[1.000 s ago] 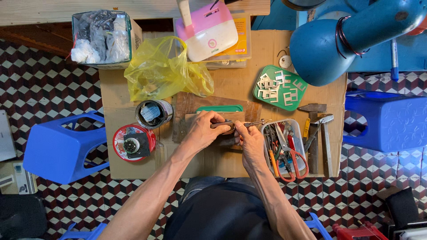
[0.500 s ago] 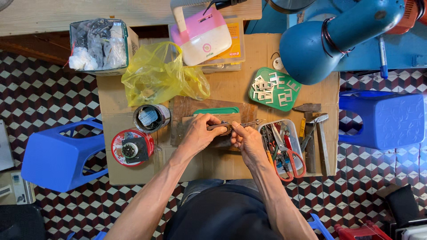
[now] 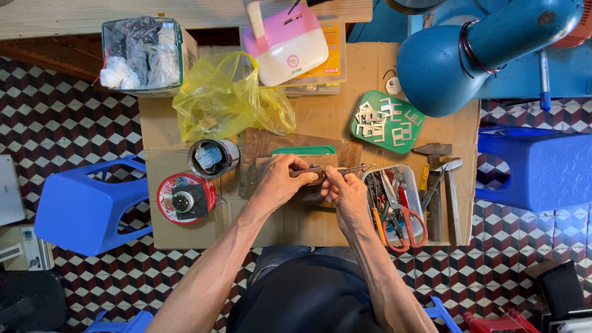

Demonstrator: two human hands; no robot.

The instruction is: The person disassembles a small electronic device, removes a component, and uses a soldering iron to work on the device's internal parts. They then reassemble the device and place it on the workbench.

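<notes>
Near the bottom of the frame, two bare arms reach up over the brown tabletop (image 3: 185,234). The left hand (image 3: 279,182) and the right hand (image 3: 346,196) meet in the middle of the frame. Both hands are closed around one thin metal tool (image 3: 336,170). Its tip pokes out to the right, toward the tray. What the tool is exactly is too small to tell.

Just right of the right hand sits one clear tray (image 3: 414,185). It holds one pair of red scissors (image 3: 407,223) and other small tools, too jumbled to count. Right of the tray lie two hammers (image 3: 445,185), side by side.

Left of the left hand is one red round tin (image 3: 185,197) and one silver can (image 3: 213,158).

Further up is one green plate (image 3: 385,123) with many small white pieces. One yellow plastic bag (image 3: 228,102) lies in the upper middle. Above it is one pink and white box (image 3: 288,43). In the upper left stands one box of white bags (image 3: 145,55).

Two blue stools stand on the tiled floor, one at the left (image 3: 86,203) and one at the right (image 3: 536,166). One big blue lamp (image 3: 468,55) hangs over the upper right.
</notes>
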